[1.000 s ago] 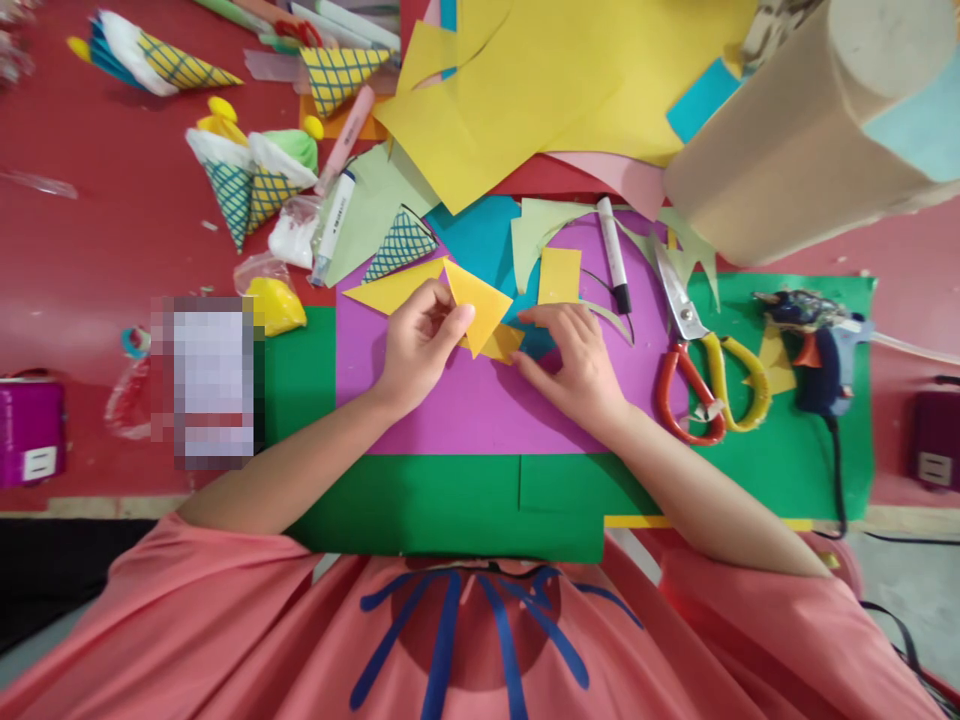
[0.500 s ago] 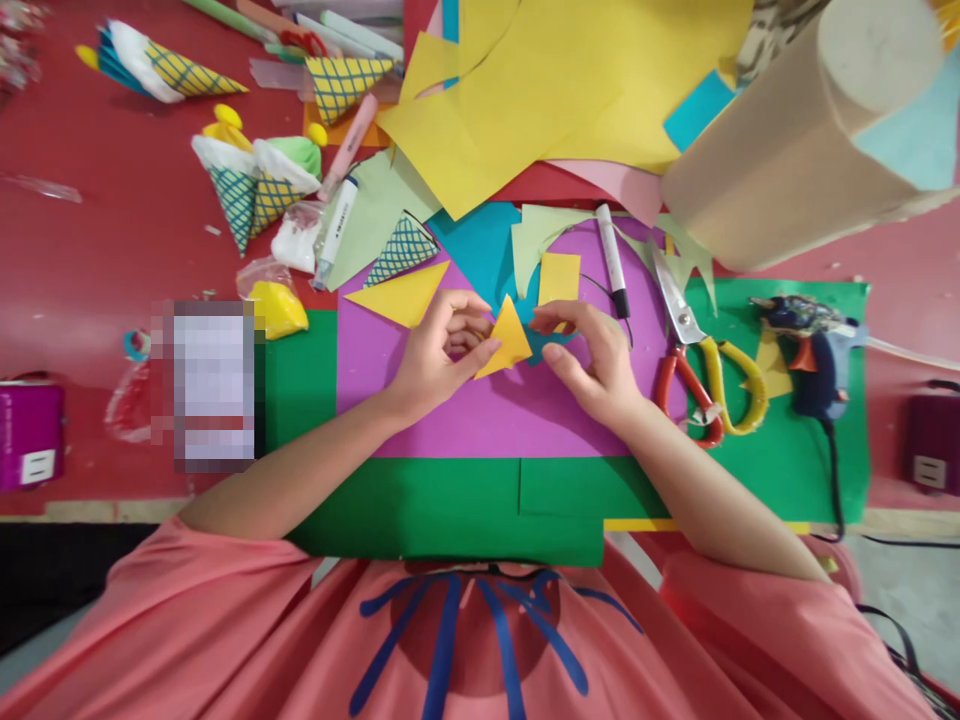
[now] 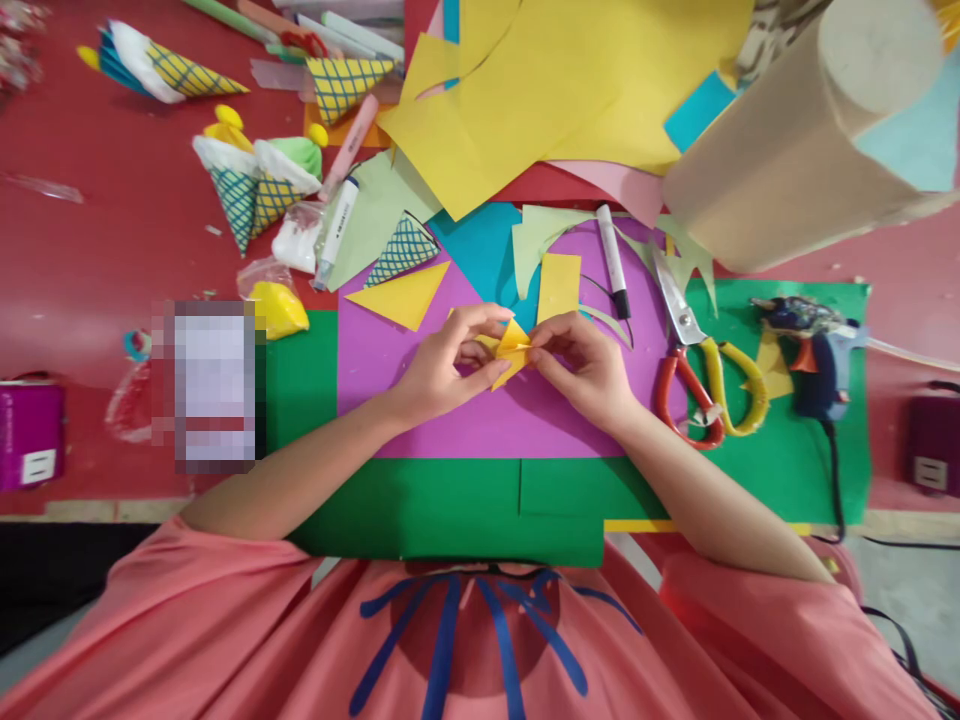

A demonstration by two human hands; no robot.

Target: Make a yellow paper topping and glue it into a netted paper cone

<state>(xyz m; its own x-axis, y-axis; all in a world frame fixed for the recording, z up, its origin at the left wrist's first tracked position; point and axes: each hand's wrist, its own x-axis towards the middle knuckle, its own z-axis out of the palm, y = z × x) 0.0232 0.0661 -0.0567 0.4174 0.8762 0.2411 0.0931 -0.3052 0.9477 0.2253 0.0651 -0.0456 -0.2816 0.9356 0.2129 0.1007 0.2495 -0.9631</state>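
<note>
A small folded piece of yellow paper [image 3: 513,342] is held up over the purple sheet [image 3: 450,430]. My left hand [image 3: 454,360] pinches it from the left between thumb and fingers. From the right, the thumb and fingertips of my right hand [image 3: 581,365] are closed on its edge. Beyond my left hand lie a yellow paper triangle [image 3: 409,294] and a small cone with a blue lattice pattern [image 3: 403,250]. A yellow paper rectangle [image 3: 559,285] lies just past my right hand, near a white marker [image 3: 612,262].
Scissors [image 3: 694,350] and a blue glue gun [image 3: 821,360] lie to the right. A large paper roll [image 3: 795,140] rests at the far right. Yellow sheets [image 3: 540,90] cover the back. Several decorated cones [image 3: 236,190], a bag of yellow clay [image 3: 277,308] and a blurred phone [image 3: 216,385] are left.
My right hand has moved left and taken hold of the yellow paper's right edge. The paper has turned and now shows a fold. My left hand has shifted slightly right.
</note>
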